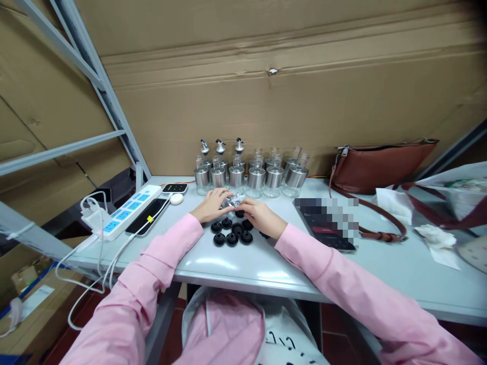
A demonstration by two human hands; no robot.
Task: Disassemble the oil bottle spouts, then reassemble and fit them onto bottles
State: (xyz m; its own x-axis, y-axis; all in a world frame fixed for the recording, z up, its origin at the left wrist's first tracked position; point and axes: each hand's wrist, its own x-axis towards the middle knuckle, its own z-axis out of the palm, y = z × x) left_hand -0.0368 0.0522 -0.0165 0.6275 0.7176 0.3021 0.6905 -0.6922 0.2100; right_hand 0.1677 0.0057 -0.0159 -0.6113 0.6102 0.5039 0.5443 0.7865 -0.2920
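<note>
I take the silver parts (230, 201) as clock centre, with 12 o'clock pointing away from the person. These parts lie in a small pile on the table (213, 262), between both hands.

Left hand (213, 204): I read it at 9 o'clock, palm down, fingers bent over the pile's edge. I cannot tell whether it grasps a part or only touches one.

Right hand (262, 218): I read it at 4 o'clock, thumb and forefinger drawn close together at the pile. The fingertips hide any piece between them, so I cannot confirm a grip.

Black caps (232, 239): I locate these at 6 o'clock, in a loose group on the near side of the pile. One sits just below the right fingertips.

Bottles (236, 177): I see two rows at 12 to 1 o'clock, each bottle upright with a metal sleeve. Three at the back left carry pourers (220, 147); the front row has open necks.

Surroundings: I note the phone (141, 221) and, beside it, the power strip (131, 210) at 9 o'clock; the white puck (176, 199) nearer in, also at 9; the tablet (335, 239) at 4; the brown bag (380, 166) at 2.
</note>
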